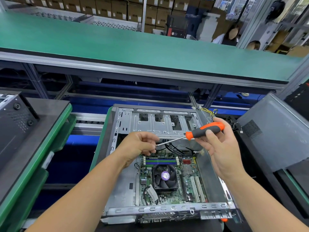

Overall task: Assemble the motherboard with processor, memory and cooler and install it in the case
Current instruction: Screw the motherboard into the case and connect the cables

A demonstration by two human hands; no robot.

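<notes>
Orange-and-black rubber fills the right hand's [222, 148] grip, clamped on the handle of a steel-shafted screwdriver [203, 130]; the left hand [140, 145] pinches its tip, likely seating a screw. Both hover above the green motherboard [168, 180], black fan cooler [164, 177] fitted, lying inside the open grey steel case [150, 124].
</notes>
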